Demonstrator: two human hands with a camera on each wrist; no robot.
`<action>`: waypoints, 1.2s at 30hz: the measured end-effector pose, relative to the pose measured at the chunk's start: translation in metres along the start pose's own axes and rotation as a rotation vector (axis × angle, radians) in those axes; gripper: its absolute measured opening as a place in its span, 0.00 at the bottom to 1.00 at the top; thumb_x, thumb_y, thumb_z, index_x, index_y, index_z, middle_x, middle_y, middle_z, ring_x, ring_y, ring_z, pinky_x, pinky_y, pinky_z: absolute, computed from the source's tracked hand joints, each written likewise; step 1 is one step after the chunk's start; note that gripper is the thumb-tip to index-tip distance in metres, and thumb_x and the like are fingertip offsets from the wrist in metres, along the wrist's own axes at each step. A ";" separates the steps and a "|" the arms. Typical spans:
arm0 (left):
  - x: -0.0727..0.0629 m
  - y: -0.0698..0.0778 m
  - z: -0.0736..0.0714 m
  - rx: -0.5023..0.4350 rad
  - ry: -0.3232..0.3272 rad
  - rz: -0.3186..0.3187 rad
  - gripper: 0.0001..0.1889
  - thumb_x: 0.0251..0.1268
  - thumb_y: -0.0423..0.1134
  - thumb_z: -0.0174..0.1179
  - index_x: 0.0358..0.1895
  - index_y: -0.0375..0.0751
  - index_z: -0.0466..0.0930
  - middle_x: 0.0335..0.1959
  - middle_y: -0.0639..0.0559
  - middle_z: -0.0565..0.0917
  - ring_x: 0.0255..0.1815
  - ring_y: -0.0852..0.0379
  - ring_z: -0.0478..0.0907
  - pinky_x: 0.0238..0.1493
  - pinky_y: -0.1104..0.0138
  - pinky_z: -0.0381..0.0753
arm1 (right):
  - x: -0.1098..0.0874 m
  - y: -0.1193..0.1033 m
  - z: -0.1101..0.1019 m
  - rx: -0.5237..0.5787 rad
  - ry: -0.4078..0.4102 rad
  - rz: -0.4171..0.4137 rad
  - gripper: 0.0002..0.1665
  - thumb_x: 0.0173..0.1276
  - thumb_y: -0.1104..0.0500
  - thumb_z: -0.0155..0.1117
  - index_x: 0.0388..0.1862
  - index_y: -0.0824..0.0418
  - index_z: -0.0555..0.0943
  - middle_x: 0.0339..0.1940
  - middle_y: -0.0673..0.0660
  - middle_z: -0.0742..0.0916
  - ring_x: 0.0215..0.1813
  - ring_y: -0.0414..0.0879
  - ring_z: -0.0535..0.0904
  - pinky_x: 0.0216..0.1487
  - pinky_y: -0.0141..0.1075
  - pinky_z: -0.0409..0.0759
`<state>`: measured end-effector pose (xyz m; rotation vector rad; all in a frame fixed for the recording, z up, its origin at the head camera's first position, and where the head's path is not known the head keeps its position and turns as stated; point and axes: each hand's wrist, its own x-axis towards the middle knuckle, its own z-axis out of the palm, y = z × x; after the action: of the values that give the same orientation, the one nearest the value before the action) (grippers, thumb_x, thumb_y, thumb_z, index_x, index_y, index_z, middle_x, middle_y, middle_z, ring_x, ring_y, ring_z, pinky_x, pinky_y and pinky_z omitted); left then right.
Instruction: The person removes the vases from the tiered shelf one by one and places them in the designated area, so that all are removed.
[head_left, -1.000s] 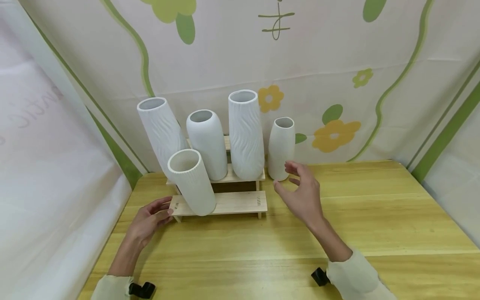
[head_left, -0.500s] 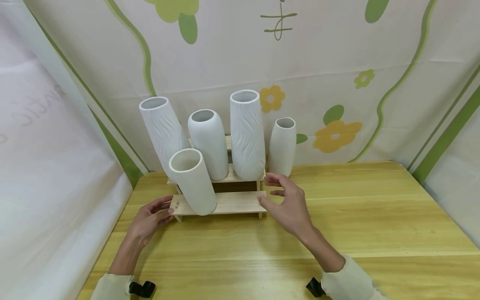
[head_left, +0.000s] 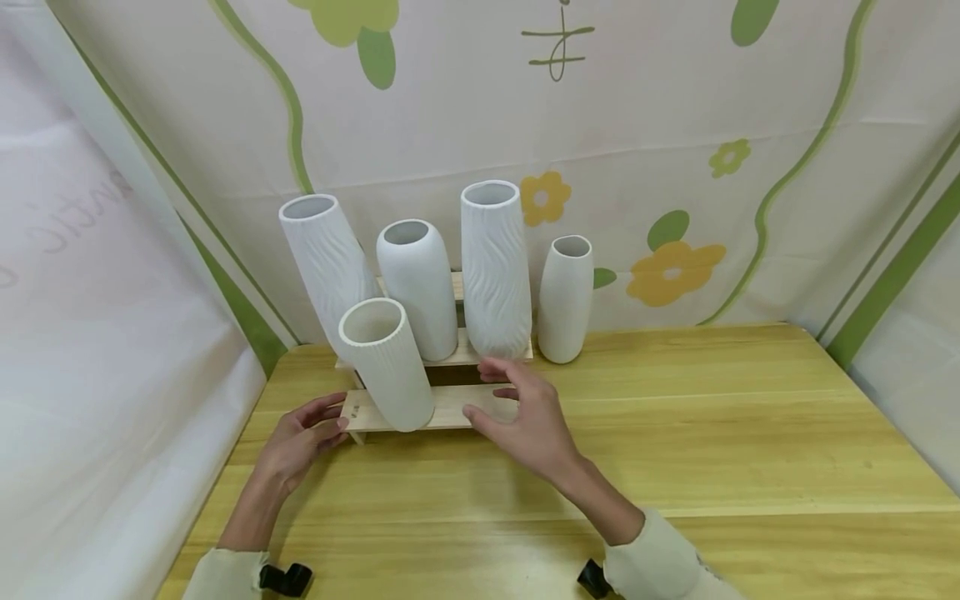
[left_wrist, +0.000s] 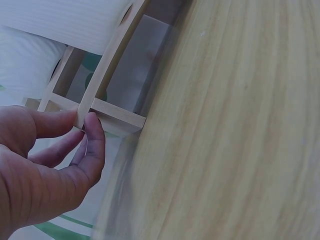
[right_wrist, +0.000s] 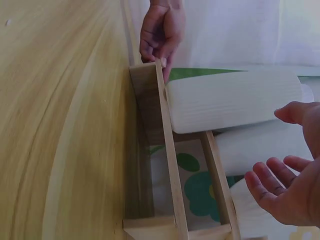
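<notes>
My left hand [head_left: 298, 442] pinches the left end of the front step of a wooden tiered stand [head_left: 448, 408]; in the left wrist view, the thumb and fingers grip the corner of its board [left_wrist: 95, 82]. A ribbed white vase [head_left: 393, 383] stands on the left part of that step. My right hand [head_left: 531, 417] hovers above the step's right part, fingers apart and holding nothing. On the higher step behind are a wavy-textured vase [head_left: 330, 275], a smooth rounded vase [head_left: 416, 292] and a taller wavy vase [head_left: 495, 275].
A smaller white vase [head_left: 566, 300] stands on the table [head_left: 712, 433], right of the stand. A fabric backdrop [head_left: 660, 108] with printed flowers rises behind, and a white cloth side panel [head_left: 97, 333] borders the table's left.
My right hand has moved left, from near the small vase at the right to over the front step. The left hand keeps its grip on the stand, and the vases stay in place.
</notes>
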<state>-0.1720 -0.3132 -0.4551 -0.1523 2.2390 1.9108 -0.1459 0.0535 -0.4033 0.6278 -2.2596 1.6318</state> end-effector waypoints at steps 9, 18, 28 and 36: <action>0.000 -0.001 0.000 0.005 -0.004 0.010 0.32 0.81 0.29 0.58 0.82 0.28 0.61 0.64 0.43 0.77 0.50 0.65 0.84 0.55 0.73 0.89 | 0.009 -0.002 0.028 0.015 -0.001 -0.009 0.42 0.61 0.60 0.86 0.73 0.63 0.79 0.68 0.60 0.86 0.70 0.55 0.83 0.66 0.50 0.88; -0.001 0.000 0.000 0.013 -0.002 0.012 0.31 0.81 0.30 0.59 0.82 0.29 0.62 0.62 0.48 0.78 0.51 0.65 0.84 0.55 0.73 0.89 | 0.018 -0.002 0.051 0.093 0.026 -0.018 0.48 0.58 0.59 0.88 0.75 0.66 0.76 0.70 0.64 0.84 0.72 0.56 0.81 0.68 0.50 0.86; -0.001 0.002 -0.001 0.027 0.000 0.006 0.31 0.82 0.31 0.59 0.82 0.31 0.62 0.65 0.44 0.77 0.52 0.65 0.84 0.55 0.73 0.89 | 0.024 0.002 0.069 0.119 0.042 -0.034 0.48 0.57 0.58 0.89 0.75 0.65 0.76 0.70 0.61 0.84 0.71 0.56 0.82 0.68 0.54 0.86; -0.002 0.001 -0.001 0.029 -0.003 0.006 0.31 0.82 0.31 0.59 0.82 0.31 0.62 0.64 0.46 0.77 0.52 0.65 0.84 0.55 0.73 0.89 | 0.027 0.003 0.078 0.070 0.081 -0.060 0.49 0.57 0.55 0.90 0.75 0.64 0.76 0.69 0.62 0.85 0.69 0.56 0.83 0.64 0.56 0.87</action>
<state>-0.1708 -0.3139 -0.4537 -0.1391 2.2667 1.8794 -0.1685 -0.0243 -0.4181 0.6284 -2.1144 1.6824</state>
